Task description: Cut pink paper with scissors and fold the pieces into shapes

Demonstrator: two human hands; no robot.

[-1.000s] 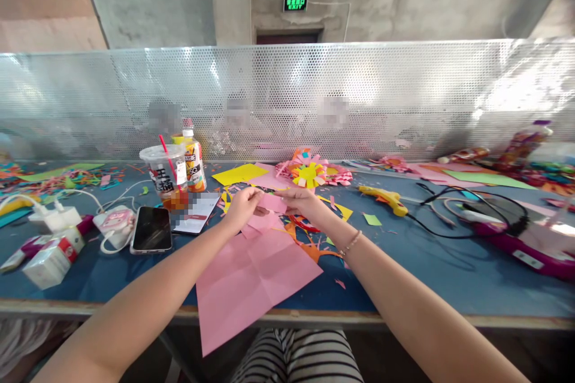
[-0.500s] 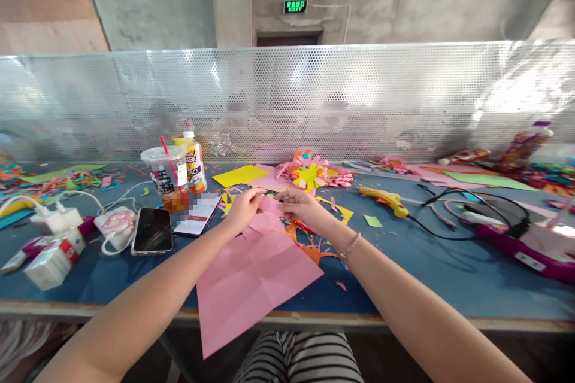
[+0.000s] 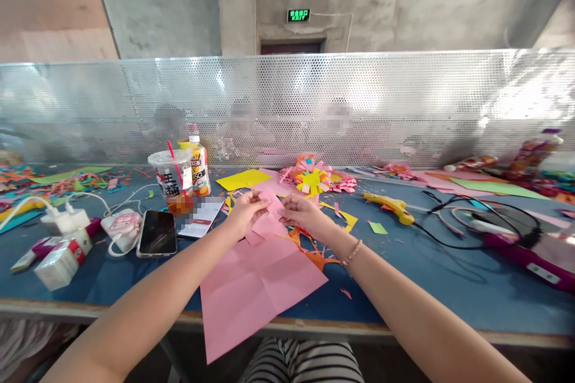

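pink paper [image 3: 272, 206], green "exit" sign [image 3: 299, 15]

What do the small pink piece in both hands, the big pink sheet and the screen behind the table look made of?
Small pink piece: likely matte paper, thin and without shine.
Big pink sheet: probably matte paper too, given its crossing fold creases.
Screen: perhaps metal, silvery and shiny with rows of holes; plastic isn't ruled out.

To the right of your right hand [image 3: 303, 215], you can pass over bare blue tabletop [image 3: 415, 263] until the yellow gun-shaped tool [image 3: 392, 208] and its black cable [image 3: 449, 247]. Leftward, a clear plastic cup [image 3: 169, 182] and a black-screened phone [image 3: 157, 233] obstruct you; ahead, fringed pink-and-yellow paper flowers [image 3: 311, 181] and the perforated metal partition [image 3: 404, 93] block you.
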